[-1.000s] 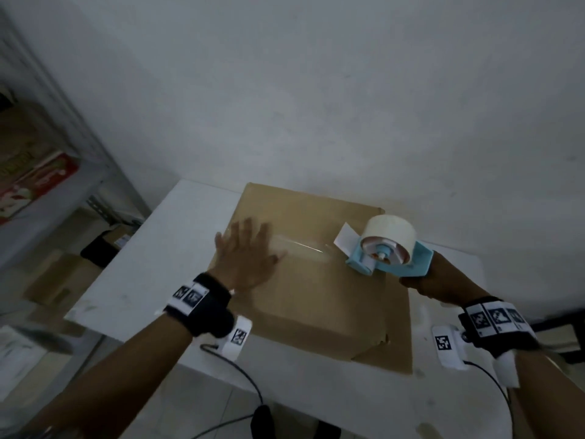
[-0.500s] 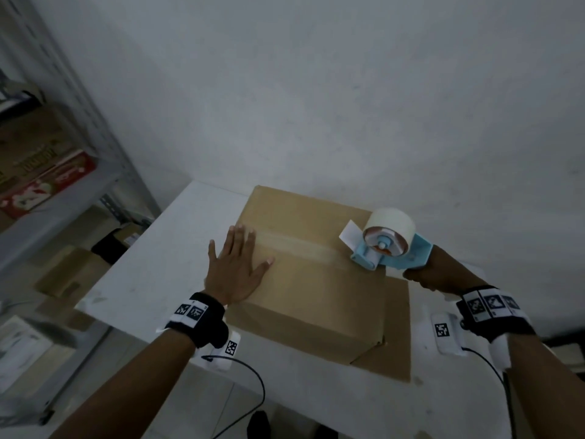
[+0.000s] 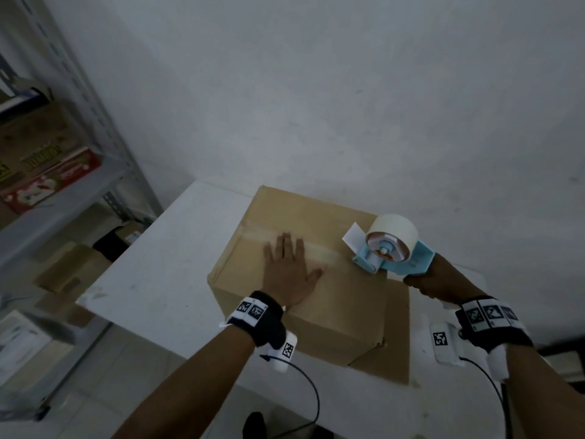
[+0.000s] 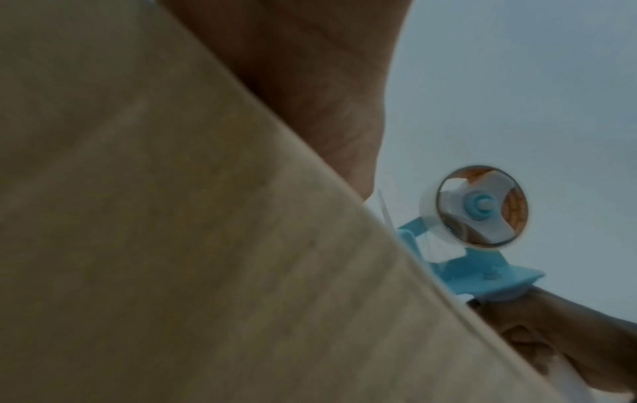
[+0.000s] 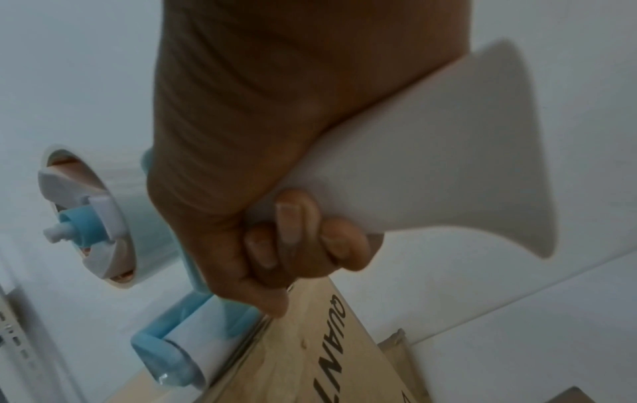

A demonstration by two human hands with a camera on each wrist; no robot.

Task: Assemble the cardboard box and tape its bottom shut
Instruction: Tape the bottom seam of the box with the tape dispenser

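One cardboard box [image 3: 297,280], one tape dispenser [image 3: 391,251] w/ one roll of tape [image 3: 394,228], two hands. A second flat cardboard sheet [image 3: 394,353] lies under the box on the white counter [image 3: 152,280], sticking out at the box's right/near corner.

L hand [image 3: 289,275]: fingers [image 3: 285,248] straight, slightly spread, palm flat on the box's top face, fingertips over the tape strip [image 3: 319,252] running along the centre seam. Holds nothing, just presses down. In the left wrist view only the heel of the palm [image 4: 310,95] against cardboard shows.

R hand [image 3: 433,282]: fingers [image 5: 286,226] curled tight round the dispenser's white handle [image 5: 431,163], thumb side wrapped too. The dispenser's front end sits on the box top at its right edge, at the end of the strip; roll upright above it.

Box: brown corrugated, rectangular, matte, flaps folded shut; black print on the right side, partly readable "QUAN" [image 5: 336,313]. It stands mid-counter, near the wall. Dispenser: light-blue plastic frame, white flared handle, white roller [image 5: 203,351] at the front, white hub. Tape looks clear/pale, glossy on the cardboard.

Grey metal shelving [image 3: 95,147] to the left w/ cartons; exact count unclear, blurred.
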